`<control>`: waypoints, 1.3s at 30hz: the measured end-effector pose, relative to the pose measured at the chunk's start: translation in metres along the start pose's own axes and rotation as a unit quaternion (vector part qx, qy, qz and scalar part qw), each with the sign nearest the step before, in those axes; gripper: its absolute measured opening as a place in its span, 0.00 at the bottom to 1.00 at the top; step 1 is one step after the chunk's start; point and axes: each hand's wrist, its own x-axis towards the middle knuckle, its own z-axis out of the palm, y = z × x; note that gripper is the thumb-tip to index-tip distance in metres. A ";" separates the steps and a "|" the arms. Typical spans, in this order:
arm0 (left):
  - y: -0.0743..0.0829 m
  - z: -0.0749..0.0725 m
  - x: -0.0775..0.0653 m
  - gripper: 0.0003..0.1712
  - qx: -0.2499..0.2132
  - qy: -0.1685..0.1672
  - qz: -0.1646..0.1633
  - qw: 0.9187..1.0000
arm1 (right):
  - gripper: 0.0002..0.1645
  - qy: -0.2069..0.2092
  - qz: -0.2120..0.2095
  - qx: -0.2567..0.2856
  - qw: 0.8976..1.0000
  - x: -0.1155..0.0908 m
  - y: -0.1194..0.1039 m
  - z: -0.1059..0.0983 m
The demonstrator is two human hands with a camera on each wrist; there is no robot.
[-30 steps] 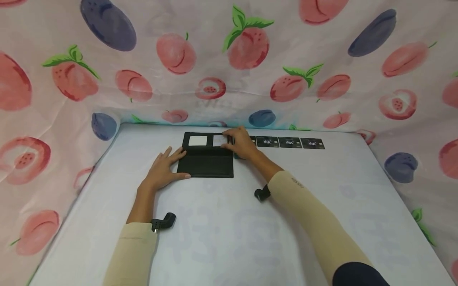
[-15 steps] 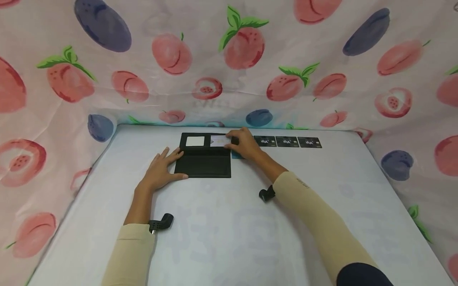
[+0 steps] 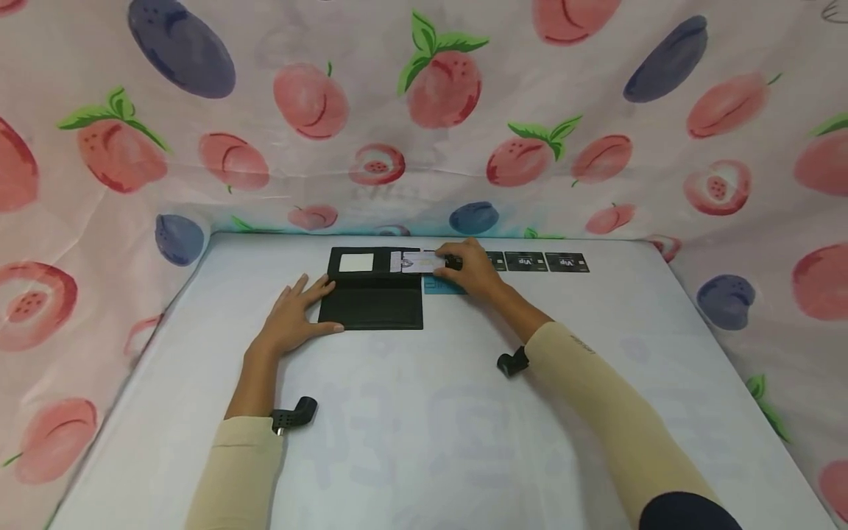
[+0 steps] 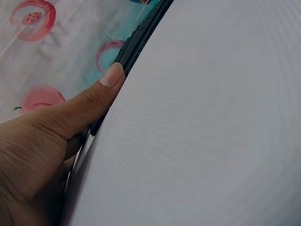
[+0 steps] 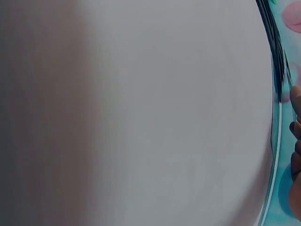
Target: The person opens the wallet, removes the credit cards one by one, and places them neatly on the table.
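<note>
A black wallet lies unfolded on the white table in the head view. My left hand is spread at its left side, fingertips and thumb resting on that edge; the thumb presses the wallet's edge in the left wrist view. With thumb and fingers, my right hand pinches the right end of a pale printed card. This card sticks out to the right of the wallet's upper right pocket, its left part still over the wallet. Only some fingers of the right hand show in the right wrist view.
Beside the wallet a blue card lies partly under the right hand. Several black Vip cards form a row to the right along the table's back. A white window shows in the wallet's upper left. Fruit-printed cloth hangs behind.
My right hand has moved right relative to the wallet, drawing the pale card partly out of the upper right pocket. More of the blue card shows. The left hand stays on the wallet.
</note>
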 end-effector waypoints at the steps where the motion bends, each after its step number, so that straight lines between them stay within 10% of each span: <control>1: 0.000 0.000 0.000 0.58 -0.001 0.000 0.000 1.000 | 0.27 0.001 0.001 0.002 1.000 -0.002 0.001 -0.002; 39: -0.002 0.001 -0.001 0.57 -0.002 0.002 0.010 1.000 | 0.23 0.038 0.002 -0.010 0.999 -0.077 0.057 -0.048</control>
